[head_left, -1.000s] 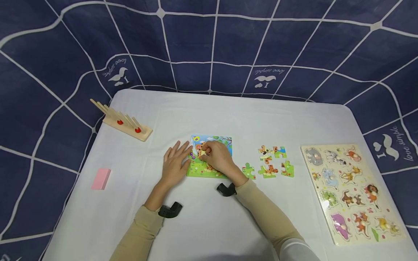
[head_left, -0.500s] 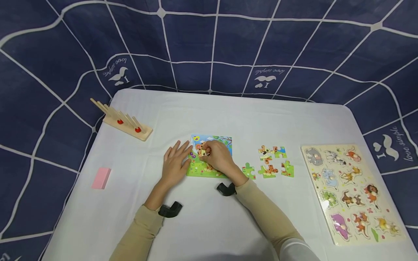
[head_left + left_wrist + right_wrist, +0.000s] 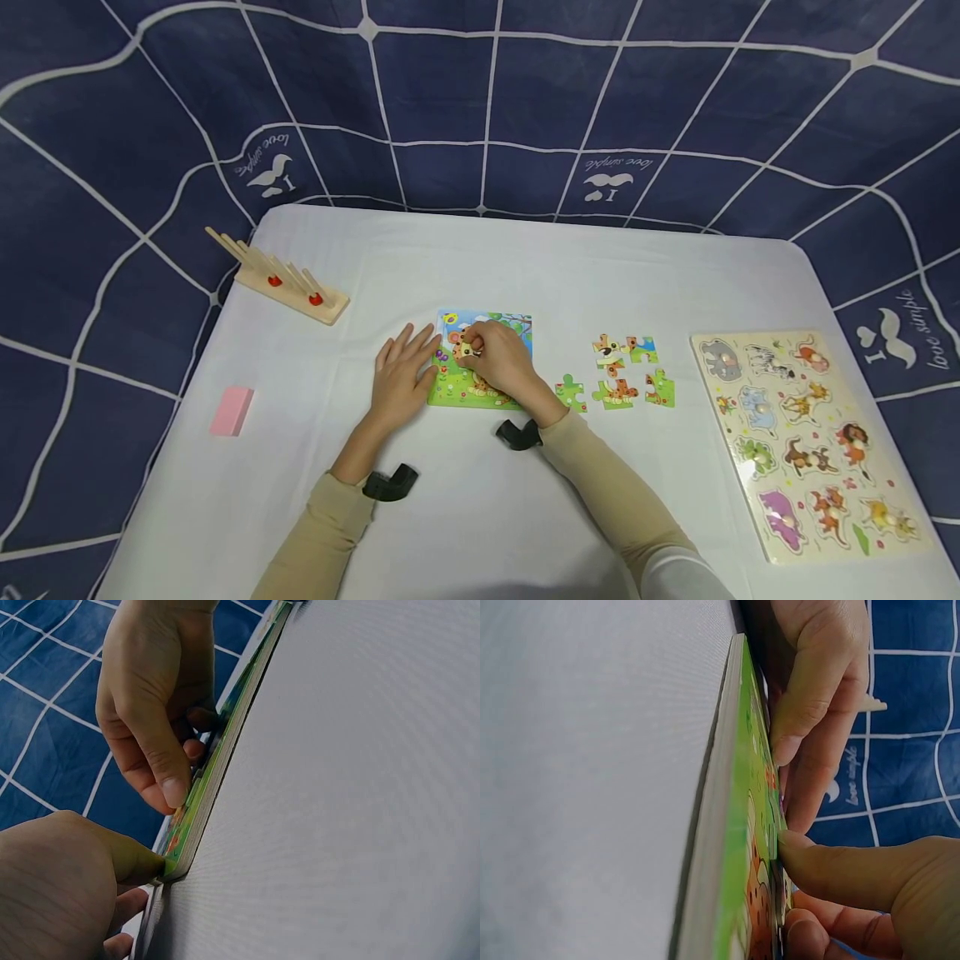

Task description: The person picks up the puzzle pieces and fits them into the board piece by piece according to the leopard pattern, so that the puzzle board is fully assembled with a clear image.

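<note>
A jigsaw puzzle board (image 3: pixel 459 395), printed with a spotted cartoon animal, grass and sky, lies flat on the white table. My left hand (image 3: pixel 401 377) rests beside its left edge with fingers spread, the thumb touching the near left corner of the board in the left wrist view. Over the middle of the board, my right hand (image 3: pixel 504 360) pinches a jigsaw piece (image 3: pixel 467 353) between curled fingers and thumb, low at the board's surface. Most of that piece is hidden by the fingers. Several loose jigsaw pieces (image 3: pixel 618 393) lie to the right of the board.
At the right stands out a large wooden animal knob puzzle (image 3: pixel 806 446). A wooden peg stand (image 3: pixel 324 312) with red beads is at the back left, and a pink block (image 3: pixel 232 411) lies at the left. A dark blue gridded curtain (image 3: pixel 540 100) surrounds the table (image 3: pixel 465 517).
</note>
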The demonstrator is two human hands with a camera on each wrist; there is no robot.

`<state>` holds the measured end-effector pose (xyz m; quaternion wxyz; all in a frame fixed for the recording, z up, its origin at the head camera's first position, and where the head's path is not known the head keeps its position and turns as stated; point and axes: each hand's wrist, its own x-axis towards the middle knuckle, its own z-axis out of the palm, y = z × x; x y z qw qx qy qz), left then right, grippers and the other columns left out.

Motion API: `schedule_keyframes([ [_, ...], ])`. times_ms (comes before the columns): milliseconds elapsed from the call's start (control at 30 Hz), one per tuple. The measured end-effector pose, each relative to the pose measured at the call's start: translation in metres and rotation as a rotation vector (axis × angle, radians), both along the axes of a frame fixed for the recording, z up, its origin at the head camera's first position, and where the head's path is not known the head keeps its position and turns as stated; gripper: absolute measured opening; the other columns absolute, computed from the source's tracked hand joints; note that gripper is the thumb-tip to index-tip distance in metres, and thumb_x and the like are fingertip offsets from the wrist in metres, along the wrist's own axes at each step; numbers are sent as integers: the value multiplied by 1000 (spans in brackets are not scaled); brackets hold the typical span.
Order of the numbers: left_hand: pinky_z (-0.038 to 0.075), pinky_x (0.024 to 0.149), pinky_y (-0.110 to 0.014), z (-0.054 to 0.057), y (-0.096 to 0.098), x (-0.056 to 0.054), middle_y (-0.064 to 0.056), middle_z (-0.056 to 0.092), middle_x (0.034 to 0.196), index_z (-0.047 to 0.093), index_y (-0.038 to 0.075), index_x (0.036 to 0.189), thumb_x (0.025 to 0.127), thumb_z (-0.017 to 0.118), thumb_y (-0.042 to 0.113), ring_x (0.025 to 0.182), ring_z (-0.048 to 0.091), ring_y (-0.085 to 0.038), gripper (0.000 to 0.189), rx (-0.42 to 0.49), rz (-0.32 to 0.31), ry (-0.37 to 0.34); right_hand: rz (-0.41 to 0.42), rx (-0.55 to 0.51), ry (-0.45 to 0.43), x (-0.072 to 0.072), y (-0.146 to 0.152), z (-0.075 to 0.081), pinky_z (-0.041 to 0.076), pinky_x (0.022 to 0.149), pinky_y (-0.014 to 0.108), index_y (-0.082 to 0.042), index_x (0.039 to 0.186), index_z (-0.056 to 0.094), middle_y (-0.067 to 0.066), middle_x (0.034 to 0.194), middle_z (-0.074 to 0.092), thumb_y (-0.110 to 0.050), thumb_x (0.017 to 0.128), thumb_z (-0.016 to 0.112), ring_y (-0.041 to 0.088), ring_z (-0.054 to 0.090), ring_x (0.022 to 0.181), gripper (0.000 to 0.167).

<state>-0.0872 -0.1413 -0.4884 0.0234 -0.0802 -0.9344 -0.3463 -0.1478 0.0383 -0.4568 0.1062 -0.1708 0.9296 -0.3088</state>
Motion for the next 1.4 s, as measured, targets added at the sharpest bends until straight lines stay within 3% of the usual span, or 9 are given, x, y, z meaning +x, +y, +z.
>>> schedule_keyframes([
  [300, 7, 119, -56, 0, 1, -1, -7, 40, 155, 51, 8, 142, 94, 56, 13, 150, 20, -33, 49, -9, -3, 6, -15, -7, 3, -1, 1, 0, 47, 65, 26, -10, 95, 68, 2, 88, 64, -24, 77, 84, 15, 58, 78, 27],
  [500, 7, 119, -57, -2, 2, -2, -8, 40, 155, 51, 7, 142, 94, 56, 14, 149, 20, -34, 48, -8, -3, 6, -8, 9, -7, 0, 2, 2, 47, 66, 27, -9, 100, 70, 2, 90, 65, -24, 79, 82, 15, 58, 79, 28],
  [767, 7, 118, -56, -3, 2, -1, -9, 40, 155, 51, 6, 141, 93, 55, 14, 149, 22, -35, 48, 1, 3, 17, 15, -53, 15, 0, 16, 17, 44, 63, 26, -7, 98, 71, 2, 84, 63, -21, 83, 78, 14, 54, 73, 22],
  [1000, 4, 120, -53, -3, 1, 0, -7, 39, 156, 51, 8, 142, 95, 54, 14, 150, 19, -31, 47, 12, 13, -13, 2, -116, 47, -3, 62, 22, 42, 62, 26, -3, 104, 71, 7, 85, 64, -17, 82, 79, 14, 53, 68, 28],
  [1400, 2, 120, -53, -2, 0, 0, -6, 37, 157, 50, 9, 142, 95, 54, 15, 151, 16, -30, 48, 1, 18, -38, -223, -114, 27, -1, 167, 33, 45, 63, 26, 1, 122, 63, 17, 103, 63, -13, 85, 75, 23, 58, 80, 41],
])
